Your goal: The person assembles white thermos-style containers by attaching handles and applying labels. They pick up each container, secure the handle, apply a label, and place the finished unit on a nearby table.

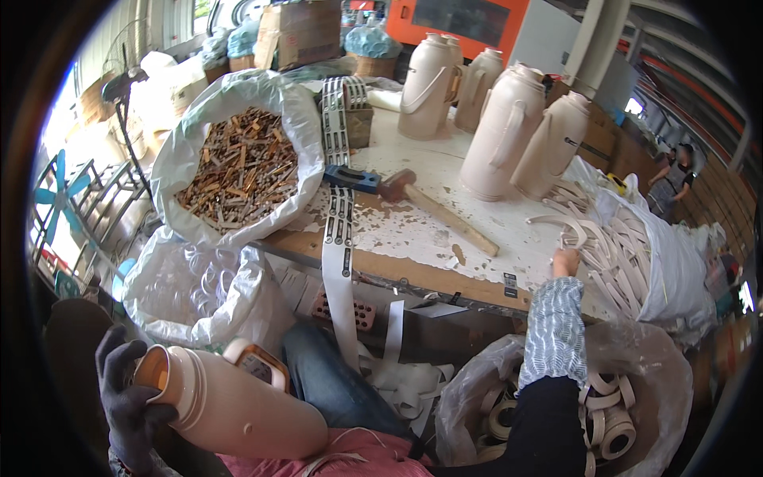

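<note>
My left hand point(127, 401), in a dark glove, grips the open neck of a cream flask body point(238, 405) that lies across my lap with an orange-edged handle piece on top. My right hand point(566, 262) stretches forward over the table edge to a heap of curved cream plastic handles point(612, 254) spilling from a white bag; its fingers are closed among them, and what they hold is hidden. The patterned sleeve and dark cuff cover the forearm.
A worn white table point(413, 230) carries a wooden-handled mallet point(445, 211), a strip of labels point(340, 215), and several upright cream flasks point(509, 131). A white sack of small brown parts point(238, 167) stands left; bags of rings sit below. A person stands far right.
</note>
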{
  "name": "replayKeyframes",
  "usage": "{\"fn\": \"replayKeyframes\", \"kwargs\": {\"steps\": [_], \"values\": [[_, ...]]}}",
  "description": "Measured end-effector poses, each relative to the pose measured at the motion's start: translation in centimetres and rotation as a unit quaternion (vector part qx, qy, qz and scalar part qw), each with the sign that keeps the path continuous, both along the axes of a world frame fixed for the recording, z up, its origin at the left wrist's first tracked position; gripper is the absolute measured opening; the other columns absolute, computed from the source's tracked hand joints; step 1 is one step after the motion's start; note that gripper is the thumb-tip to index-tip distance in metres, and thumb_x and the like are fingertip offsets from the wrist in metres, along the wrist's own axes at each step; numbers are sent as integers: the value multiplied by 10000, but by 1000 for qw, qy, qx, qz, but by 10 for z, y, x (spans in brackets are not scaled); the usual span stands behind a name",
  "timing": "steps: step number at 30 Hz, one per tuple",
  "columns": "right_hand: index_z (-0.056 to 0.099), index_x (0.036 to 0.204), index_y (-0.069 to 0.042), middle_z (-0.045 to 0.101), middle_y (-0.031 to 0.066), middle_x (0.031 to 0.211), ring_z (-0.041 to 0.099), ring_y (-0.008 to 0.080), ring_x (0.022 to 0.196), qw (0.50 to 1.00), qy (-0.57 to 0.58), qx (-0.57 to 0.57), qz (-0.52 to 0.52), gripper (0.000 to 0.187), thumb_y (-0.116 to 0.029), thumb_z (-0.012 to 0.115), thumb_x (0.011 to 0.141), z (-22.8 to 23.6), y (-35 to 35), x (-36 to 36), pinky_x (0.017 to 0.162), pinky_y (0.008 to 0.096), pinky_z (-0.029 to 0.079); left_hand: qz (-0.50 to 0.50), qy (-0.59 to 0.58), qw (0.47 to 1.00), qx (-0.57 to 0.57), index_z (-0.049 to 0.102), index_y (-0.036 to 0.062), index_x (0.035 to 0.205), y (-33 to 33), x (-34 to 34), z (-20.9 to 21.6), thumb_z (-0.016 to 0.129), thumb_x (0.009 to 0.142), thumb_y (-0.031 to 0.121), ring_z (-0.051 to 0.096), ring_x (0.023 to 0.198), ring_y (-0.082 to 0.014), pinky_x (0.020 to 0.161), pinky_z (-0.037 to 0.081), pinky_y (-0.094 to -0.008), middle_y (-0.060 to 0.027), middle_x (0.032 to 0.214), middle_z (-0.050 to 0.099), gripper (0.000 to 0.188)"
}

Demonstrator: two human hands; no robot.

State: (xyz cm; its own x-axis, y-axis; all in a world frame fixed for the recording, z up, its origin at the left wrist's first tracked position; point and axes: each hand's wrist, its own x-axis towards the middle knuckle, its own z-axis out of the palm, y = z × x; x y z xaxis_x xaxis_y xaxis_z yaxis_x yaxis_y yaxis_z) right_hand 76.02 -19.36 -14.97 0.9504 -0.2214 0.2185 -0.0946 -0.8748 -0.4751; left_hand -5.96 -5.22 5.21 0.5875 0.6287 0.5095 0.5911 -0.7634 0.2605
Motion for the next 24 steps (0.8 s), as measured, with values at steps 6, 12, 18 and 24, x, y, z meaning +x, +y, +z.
{"fn": "replayKeyframes", "kwargs": {"steps": [6, 12, 18, 24], "values": [[576, 885, -110, 361, -46, 563, 337, 71, 437, 689, 67, 690, 211, 59, -168, 581, 881, -8, 38, -24, 391, 221, 274, -119, 51, 987, 93, 526, 133, 737, -36, 47, -2, 758, 722, 208, 586, 1051, -383, 809, 502, -569, -117, 1053, 626, 245], [502, 1143, 2, 396, -53, 603, 384, 63, 490, 401, 334, 715, 466, 273, -188, 539, 950, 40, 106, -466, 467, 229, 355, -161, 59, 983, 68, 514, 161, 637, -63, 67, -41, 788, 692, 192, 656, 923, -244, 730, 567, -382, -36, 1000, 666, 282], [519, 1160, 35, 375, -51, 518, 347, 49, 442, 359, 514, 558, 544, 240, -94, 446, 971, 36, 104, -599, 468, 216, 335, -178, 44, 983, 30, 533, 141, 665, -71, 43, -50, 805, 678, 315, 620, 1026, -280, 820, 555, -410, -79, 1085, 648, 323], [535, 1165, 44, 390, -53, 520, 376, 53, 472, 406, 522, 465, 589, 264, -89, 432, 961, 53, 90, -615, 503, 213, 355, -126, -229, 963, -62, 629, 80, 1043, -55, -6, -70, 737, 733, 533, 560, 1078, -320, 881, 481, -405, -178, 1188, 566, 558]]}}
